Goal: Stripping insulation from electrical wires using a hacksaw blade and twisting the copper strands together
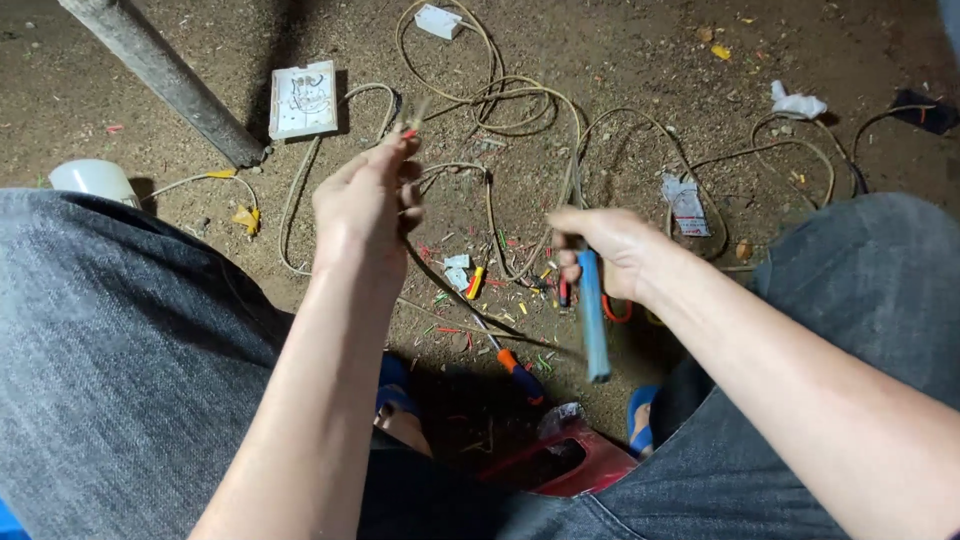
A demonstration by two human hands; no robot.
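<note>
Grip-wise, left hand (365, 205) pinches a wire (415, 115) end at 11 o'clock, right hand (600, 250) clenches blue-handled pliers (592, 315) over the dirt floor (620, 60).

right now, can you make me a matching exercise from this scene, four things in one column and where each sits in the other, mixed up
Things:
1. left hand
2. right hand
3. screwdriver
4. white switch plate

Places or states:
A. lying on the dirt floor between the person's knees, orange and black handle toward the camera
B. pinching the stripped end of a thin cable
C. flat on the ground beside a grey pipe
D. closed round a tool with blue handles

Right pairs: 1-B, 2-D, 3-A, 4-C
</note>
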